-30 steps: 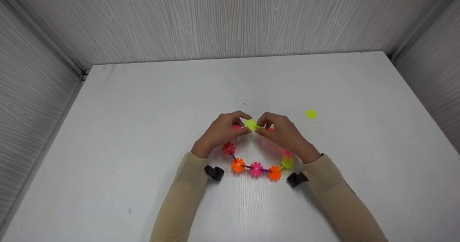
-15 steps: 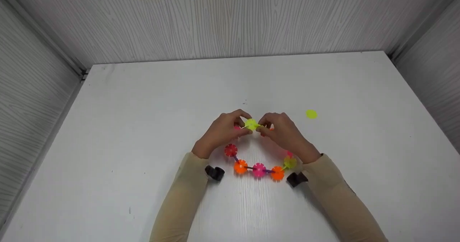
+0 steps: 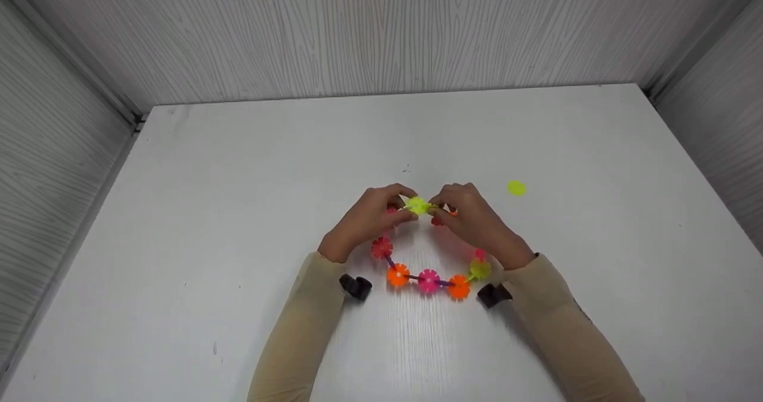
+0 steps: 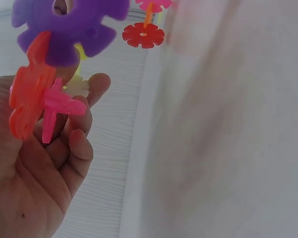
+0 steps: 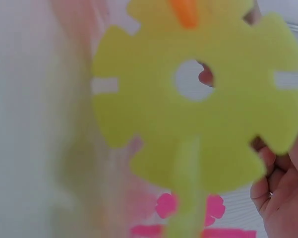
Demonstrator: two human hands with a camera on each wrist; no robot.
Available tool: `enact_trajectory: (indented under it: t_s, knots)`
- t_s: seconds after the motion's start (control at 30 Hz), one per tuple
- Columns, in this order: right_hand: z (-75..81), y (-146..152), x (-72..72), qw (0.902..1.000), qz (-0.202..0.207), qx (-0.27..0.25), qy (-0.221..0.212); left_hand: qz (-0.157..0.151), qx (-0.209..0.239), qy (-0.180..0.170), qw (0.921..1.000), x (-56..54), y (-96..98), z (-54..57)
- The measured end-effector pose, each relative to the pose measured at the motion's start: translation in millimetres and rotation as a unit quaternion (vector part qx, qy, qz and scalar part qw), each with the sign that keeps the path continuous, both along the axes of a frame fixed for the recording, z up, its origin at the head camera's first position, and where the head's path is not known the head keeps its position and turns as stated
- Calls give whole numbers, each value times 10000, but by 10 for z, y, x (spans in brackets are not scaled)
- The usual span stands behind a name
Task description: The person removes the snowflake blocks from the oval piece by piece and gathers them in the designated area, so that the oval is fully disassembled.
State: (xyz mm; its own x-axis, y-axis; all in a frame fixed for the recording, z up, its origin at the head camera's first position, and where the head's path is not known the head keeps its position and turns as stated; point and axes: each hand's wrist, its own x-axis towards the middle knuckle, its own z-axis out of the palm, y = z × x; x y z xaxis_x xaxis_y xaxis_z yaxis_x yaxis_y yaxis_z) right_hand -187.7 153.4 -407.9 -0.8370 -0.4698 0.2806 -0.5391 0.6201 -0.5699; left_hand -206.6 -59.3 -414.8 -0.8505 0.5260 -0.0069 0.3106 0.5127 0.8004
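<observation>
In the head view, a chain of notched plastic interlocking discs hangs in a loop between the two hands. At its top, the left hand (image 3: pixel 372 218) pinches a bright yellow disc (image 3: pixel 417 206) between thumb and fingers. Right beside it, the right hand (image 3: pixel 474 220) pinches the chain at that disc's right side; its fingertips hide the piece there. The lower loop shows a red disc (image 3: pixel 381 247), an orange disc (image 3: pixel 398 275), a pink disc (image 3: pixel 428 281) and a yellow-green disc (image 3: pixel 480 269). A purple disc (image 4: pixel 72 29) looms close in the left wrist view.
A loose yellow disc (image 3: pixel 517 188) lies on the white table (image 3: pixel 268 181), beyond the right hand. Black wrist mounts (image 3: pixel 356 287) sit at both cuffs. Wood-grained panels (image 3: pixel 381 32) close off the back and sides.
The lower loop of the chain has swung slightly to the right. The right fingers have shifted a little at the join, while the left hand stays almost in place.
</observation>
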Motion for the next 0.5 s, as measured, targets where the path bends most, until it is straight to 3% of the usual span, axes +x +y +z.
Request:
enact_trajectory:
  t_s: [0.5]
  knots:
    - [-6,-1,10,9985,136,46,530,250,-7,59,9997,13,27,9]
